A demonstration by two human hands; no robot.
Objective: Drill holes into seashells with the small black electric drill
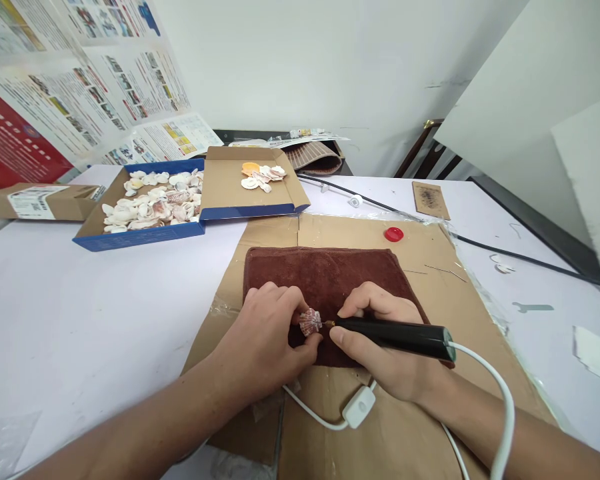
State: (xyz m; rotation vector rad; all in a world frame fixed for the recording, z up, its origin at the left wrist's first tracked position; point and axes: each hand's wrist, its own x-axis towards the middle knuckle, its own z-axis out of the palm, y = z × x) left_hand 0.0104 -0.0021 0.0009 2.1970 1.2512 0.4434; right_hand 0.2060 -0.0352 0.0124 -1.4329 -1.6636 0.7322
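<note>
Between the thumb and fingers of my left hand (275, 330) is a small ribbed seashell (310, 323), pinkish and white. My right hand (380, 333) grips a black pen-shaped electric drill (395, 335) much like a pen. Its thin bit points left at the shell's edge; whether it touches or sits just short, I cannot tell. Both hands are over a folded brown cloth (325, 273). A white cord (500, 387) leaves the drill's rear end, and an inline switch (359, 407) lies below the hands.
Cardboard (420, 413) lies under the cloth. A blue-edged box (140, 240) full of shells stands at back left, with several more shells (263, 175) on its lid. A red cap (394, 234), a small wrench (533, 307) and a black cable (520, 251) lie to the right.
</note>
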